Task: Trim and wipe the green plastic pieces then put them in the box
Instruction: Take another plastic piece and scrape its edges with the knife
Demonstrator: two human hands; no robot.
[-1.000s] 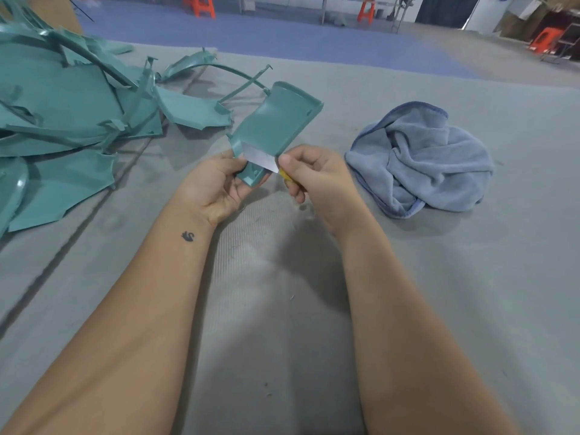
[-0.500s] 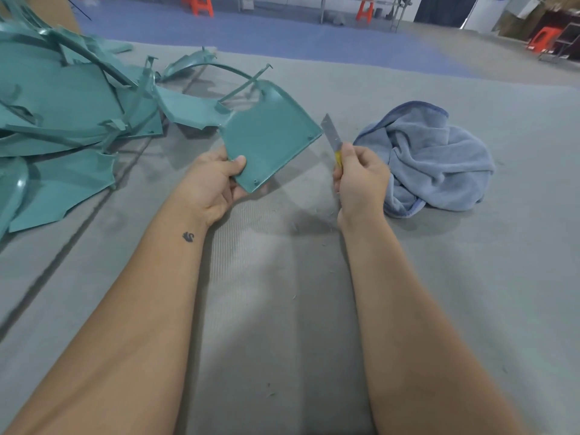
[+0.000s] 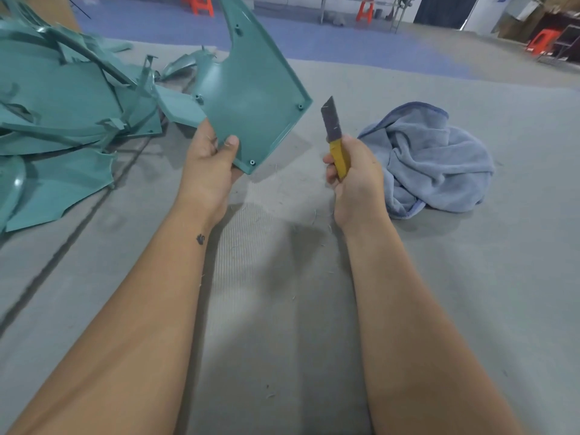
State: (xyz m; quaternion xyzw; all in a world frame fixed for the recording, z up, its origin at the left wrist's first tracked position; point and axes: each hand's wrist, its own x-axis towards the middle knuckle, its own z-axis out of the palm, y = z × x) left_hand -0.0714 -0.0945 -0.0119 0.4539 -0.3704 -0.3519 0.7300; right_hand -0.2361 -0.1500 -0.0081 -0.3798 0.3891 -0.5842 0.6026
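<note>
Up goes green piece point(image 3: 251, 89) now, tipped tall; left hand point(image 3: 210, 164) pinches its low corner. Right hand point(image 3: 354, 180) grips yellow knife point(image 3: 334, 136), blade pulled off piece, apart. Cutting looks done; wipe next, I think. Blue towel point(image 3: 433, 161) near. More green pieces point(image 3: 69, 114) piled left. Grey mat point(image 3: 282, 309), shavings. Orange stools point(image 3: 201, 4) far. No box seen.

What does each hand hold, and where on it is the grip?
Left hand grips the green plastic piece by its lower corner; right hand grips the knife by its yellow handle.
</note>
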